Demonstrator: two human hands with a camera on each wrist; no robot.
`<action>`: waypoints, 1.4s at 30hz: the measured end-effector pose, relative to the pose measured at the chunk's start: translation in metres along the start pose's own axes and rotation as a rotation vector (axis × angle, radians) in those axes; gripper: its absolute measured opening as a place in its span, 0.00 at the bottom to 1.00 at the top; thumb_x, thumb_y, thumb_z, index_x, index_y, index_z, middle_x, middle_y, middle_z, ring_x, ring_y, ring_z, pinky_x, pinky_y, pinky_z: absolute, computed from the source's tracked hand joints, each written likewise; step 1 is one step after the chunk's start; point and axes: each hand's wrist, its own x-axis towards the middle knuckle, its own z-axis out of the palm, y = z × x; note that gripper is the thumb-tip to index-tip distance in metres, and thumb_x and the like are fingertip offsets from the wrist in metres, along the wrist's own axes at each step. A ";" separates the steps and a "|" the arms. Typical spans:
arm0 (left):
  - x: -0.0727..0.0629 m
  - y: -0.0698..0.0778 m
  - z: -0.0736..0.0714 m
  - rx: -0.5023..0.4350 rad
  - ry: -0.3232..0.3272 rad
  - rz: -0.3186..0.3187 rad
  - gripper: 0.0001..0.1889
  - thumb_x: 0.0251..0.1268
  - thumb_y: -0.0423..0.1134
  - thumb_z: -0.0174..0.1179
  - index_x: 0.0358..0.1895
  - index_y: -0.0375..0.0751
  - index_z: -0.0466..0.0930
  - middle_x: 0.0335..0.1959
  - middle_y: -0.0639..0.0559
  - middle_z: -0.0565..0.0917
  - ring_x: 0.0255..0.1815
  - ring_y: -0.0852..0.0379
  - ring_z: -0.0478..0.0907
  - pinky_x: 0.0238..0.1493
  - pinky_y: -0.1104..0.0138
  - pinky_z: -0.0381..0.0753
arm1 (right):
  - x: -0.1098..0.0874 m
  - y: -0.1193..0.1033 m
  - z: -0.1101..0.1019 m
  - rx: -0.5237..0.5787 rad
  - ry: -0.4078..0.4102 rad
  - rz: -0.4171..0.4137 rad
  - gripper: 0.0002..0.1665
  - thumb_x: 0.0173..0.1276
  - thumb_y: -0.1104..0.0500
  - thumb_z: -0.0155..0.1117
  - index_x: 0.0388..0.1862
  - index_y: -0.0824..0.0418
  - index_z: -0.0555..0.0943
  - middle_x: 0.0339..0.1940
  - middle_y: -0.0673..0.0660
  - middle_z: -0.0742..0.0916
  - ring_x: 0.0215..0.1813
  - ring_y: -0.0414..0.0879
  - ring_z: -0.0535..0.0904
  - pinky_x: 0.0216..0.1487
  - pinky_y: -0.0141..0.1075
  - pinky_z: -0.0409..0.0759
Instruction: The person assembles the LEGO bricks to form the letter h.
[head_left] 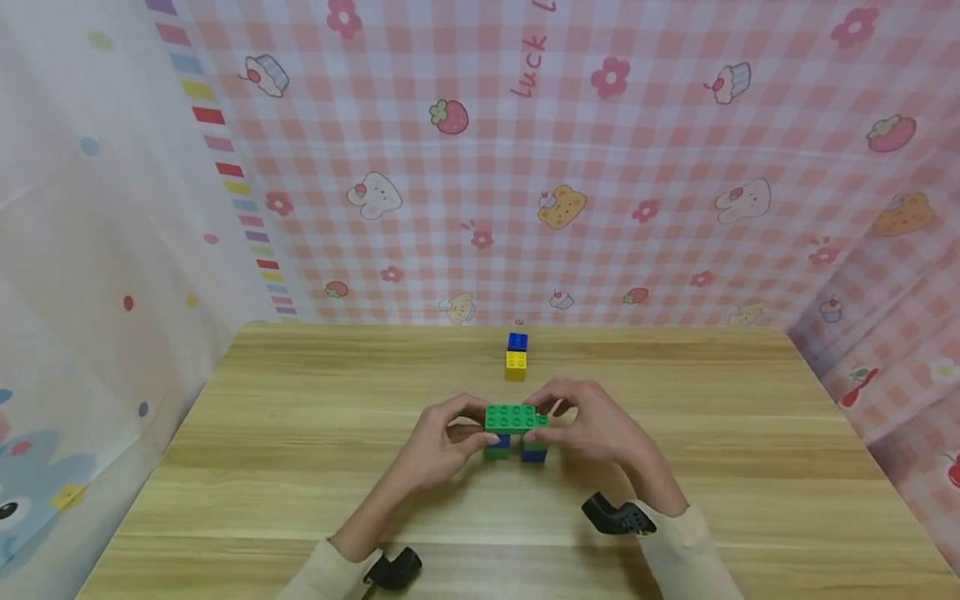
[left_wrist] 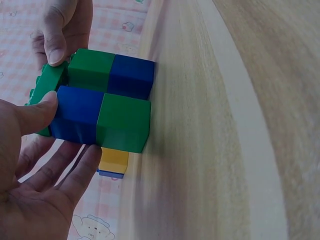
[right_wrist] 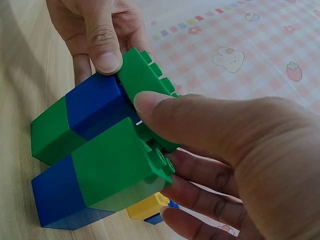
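Long green brick (head_left: 511,418) | both hands (head_left: 441,446) (head_left: 597,425) pinching | over two blue-green stacks (head_left: 497,452) (head_left: 534,455)

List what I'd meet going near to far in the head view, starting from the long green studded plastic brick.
Long green studded plastic brick → yellow square plastic brick → blue square plastic brick → pink-and-white checked cloth.

1 brick (head_left: 510,418) overlies the left stack (head_left: 497,451) and (partly) the right stack (head_left: 534,453); behind, on the desk (head_left: 300,467), 2 blocks (head_left: 516,369).
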 end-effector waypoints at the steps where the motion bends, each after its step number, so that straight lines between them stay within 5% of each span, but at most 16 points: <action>1: 0.000 0.000 0.000 0.001 -0.002 0.000 0.15 0.64 0.28 0.69 0.53 0.39 0.81 0.49 0.42 0.85 0.55 0.49 0.84 0.58 0.68 0.87 | 0.000 0.000 0.000 0.004 -0.002 0.004 0.17 0.60 0.51 0.80 0.48 0.47 0.87 0.42 0.42 0.88 0.46 0.43 0.81 0.56 0.50 0.84; 26: 0.000 0.000 0.001 -0.004 0.000 -0.031 0.14 0.63 0.28 0.70 0.50 0.41 0.82 0.49 0.45 0.85 0.54 0.52 0.84 0.56 0.68 0.88 | 0.000 -0.002 -0.001 -0.038 -0.012 0.001 0.15 0.60 0.54 0.80 0.46 0.48 0.88 0.41 0.42 0.88 0.46 0.45 0.81 0.54 0.44 0.82; 42: -0.001 -0.001 0.001 0.001 -0.003 -0.015 0.13 0.63 0.30 0.71 0.50 0.41 0.83 0.49 0.46 0.85 0.53 0.52 0.85 0.55 0.68 0.88 | 0.000 0.001 -0.001 0.010 -0.029 0.007 0.16 0.61 0.56 0.80 0.47 0.49 0.88 0.43 0.45 0.88 0.45 0.43 0.82 0.55 0.50 0.86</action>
